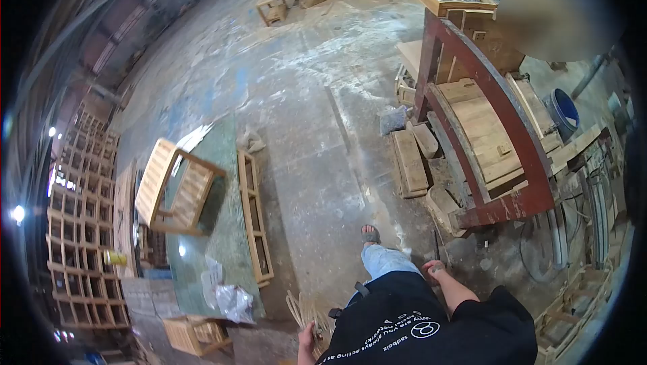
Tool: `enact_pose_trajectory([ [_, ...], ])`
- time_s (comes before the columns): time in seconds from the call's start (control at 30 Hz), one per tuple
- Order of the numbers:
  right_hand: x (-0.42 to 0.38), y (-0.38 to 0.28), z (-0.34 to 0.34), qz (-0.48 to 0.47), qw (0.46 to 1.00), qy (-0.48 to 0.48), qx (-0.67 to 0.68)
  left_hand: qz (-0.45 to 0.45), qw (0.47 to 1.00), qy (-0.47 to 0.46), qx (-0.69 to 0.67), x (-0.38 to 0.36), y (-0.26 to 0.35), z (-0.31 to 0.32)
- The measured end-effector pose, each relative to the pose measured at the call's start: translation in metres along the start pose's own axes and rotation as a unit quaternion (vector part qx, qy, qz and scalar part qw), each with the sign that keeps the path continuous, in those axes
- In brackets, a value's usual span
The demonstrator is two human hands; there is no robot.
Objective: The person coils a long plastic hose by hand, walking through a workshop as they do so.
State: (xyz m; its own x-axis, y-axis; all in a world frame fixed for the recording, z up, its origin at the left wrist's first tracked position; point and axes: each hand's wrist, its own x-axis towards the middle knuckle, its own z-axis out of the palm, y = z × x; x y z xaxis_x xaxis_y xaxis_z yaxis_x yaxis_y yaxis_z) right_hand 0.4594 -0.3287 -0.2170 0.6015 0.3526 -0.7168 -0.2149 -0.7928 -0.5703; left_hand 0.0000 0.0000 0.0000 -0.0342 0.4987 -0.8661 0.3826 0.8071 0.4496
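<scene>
Walking across a dusty concrete workshop floor (303,95), wearing a black T-shirt (418,324) carrying white print seen upside down, too warped by the lens to be read for certain, beside a small round white logo (424,329); no other legible writing showing anywhere; swinging the right hand (435,270) free at the hip, fingers loosely curled and clamped on nothing; hanging the left hand (306,345) low at the bottom edge, just beside a bundle of thin pale wooden strips (306,311), touching or nearly touching it, grip too hidden to tell whether closed on anything; keeping the two hands well apart, one at each side of the body; stepping forward with a sandalled foot (370,234) in light blue jeans (385,260); passing, on the left, a green-topped worktable (216,230) bearing an upturned slatted wooden bench (172,186) and a narrow ladder-like wooden frame (255,217) along its edge, with crumpled plastic wrapping (232,301) at the near corner; standing well off to the right, a red steel press frame (492,129) loaded with wooden panels, and a blue bucket (563,110) beyond it; lining the far left wall, stacked wooden lattice frames (81,230).
</scene>
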Motion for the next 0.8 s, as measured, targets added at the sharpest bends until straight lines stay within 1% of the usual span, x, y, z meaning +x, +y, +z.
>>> enact_pose_trajectory([
  [0.03, -0.030, -0.032, -0.014, -0.031, 0.994, 0.022, -0.101, 0.001, 1.000, -0.021, 0.008, -0.021, 0.022, 0.004],
  [0.07, -0.036, -0.037, -0.023, 0.069, 0.975, 0.008, 0.210, 0.000, 0.999, -0.043, 0.013, -0.029, 0.029, 0.006],
  [0.1, 0.033, -0.128, -0.029, 0.002, 0.989, 0.016, 0.148, -0.001, 0.999, -0.046, 0.020, 0.005, 0.129, 0.034],
  [0.13, 0.042, -0.169, -0.041, -0.067, 0.994, 0.041, 0.072, 0.004, 0.998, -0.062, 0.016, 0.022, 0.153, 0.039],
  [0.17, 0.054, -0.201, -0.062, -0.132, 0.989, 0.067, -0.011, 0.006, 0.997, -0.082, 0.010, 0.036, 0.171, 0.051],
  [0.23, 0.112, -0.256, -0.083, -0.231, 0.963, 0.080, 0.118, 0.017, 0.994, -0.090, 0.058, 0.049, 0.231, 0.079],
  [0.27, 0.127, -0.292, -0.092, -0.221, 0.966, 0.096, 0.096, 0.041, 0.991, -0.121, 0.032, 0.063, 0.248, 0.085],
  [0.3, 0.141, -0.322, -0.102, -0.209, 0.968, 0.115, 0.075, 0.047, 0.990, -0.123, 0.055, 0.070, 0.273, 0.100],
  [0.33, 0.194, -0.315, -0.101, -0.170, 0.913, -0.072, 0.363, 0.055, 0.987, -0.126, 0.079, 0.066, 0.302, 0.119],
  [0.37, 0.253, -0.300, -0.098, -0.041, 0.771, -0.207, 0.601, 0.065, 0.984, -0.129, 0.105, 0.062, 0.335, 0.136],
  [0.4, 0.260, -0.329, -0.091, -0.095, 0.868, -0.144, 0.466, 0.026, 0.962, -0.121, 0.243, 0.056, 0.375, 0.151],
  [0.43, 0.251, -0.364, -0.084, -0.139, 0.981, -0.049, 0.122, 0.025, 0.968, -0.066, 0.242, 0.122, 0.369, 0.149],
  [0.47, 0.251, -0.392, -0.072, -0.148, 0.983, -0.043, -0.102, 0.155, 0.906, -0.132, 0.371, 0.150, 0.386, 0.145],
  [0.5, 0.253, -0.416, -0.056, -0.153, 0.963, -0.087, -0.204, 0.280, 0.807, -0.192, 0.483, 0.171, 0.414, 0.151],
  [0.53, 0.260, -0.437, -0.038, -0.151, 0.944, -0.131, -0.263, 0.274, 0.782, -0.155, 0.539, 0.183, 0.442, 0.167],
  [0.57, 0.263, -0.461, -0.021, -0.132, 0.941, -0.152, -0.271, 0.267, 0.752, -0.115, 0.591, 0.194, 0.473, 0.180],
  [0.63, 0.282, -0.509, -0.007, -0.068, 0.971, -0.083, -0.215, 0.185, 0.847, -0.163, 0.471, 0.235, 0.537, 0.206],
  [0.67, 0.287, -0.525, -0.006, -0.035, 0.980, -0.052, -0.191, 0.134, 0.887, -0.184, 0.402, 0.256, 0.557, 0.217],
  [0.7, 0.307, -0.538, -0.010, -0.046, 0.980, -0.035, -0.189, 0.085, 0.918, -0.204, 0.328, 0.272, 0.582, 0.233],
  [0.73, 0.341, -0.549, -0.020, -0.059, 0.981, -0.012, -0.186, 0.313, 0.710, -0.196, 0.600, 0.270, 0.616, 0.243],
  [0.77, 0.366, -0.565, -0.030, -0.072, 0.981, 0.010, -0.180, 0.224, 0.718, -0.154, 0.640, 0.272, 0.657, 0.268],
  [0.8, 0.341, -0.617, -0.064, 0.003, 0.992, 0.012, -0.122, 0.260, 0.697, -0.167, 0.647, 0.253, 0.693, 0.288],
])
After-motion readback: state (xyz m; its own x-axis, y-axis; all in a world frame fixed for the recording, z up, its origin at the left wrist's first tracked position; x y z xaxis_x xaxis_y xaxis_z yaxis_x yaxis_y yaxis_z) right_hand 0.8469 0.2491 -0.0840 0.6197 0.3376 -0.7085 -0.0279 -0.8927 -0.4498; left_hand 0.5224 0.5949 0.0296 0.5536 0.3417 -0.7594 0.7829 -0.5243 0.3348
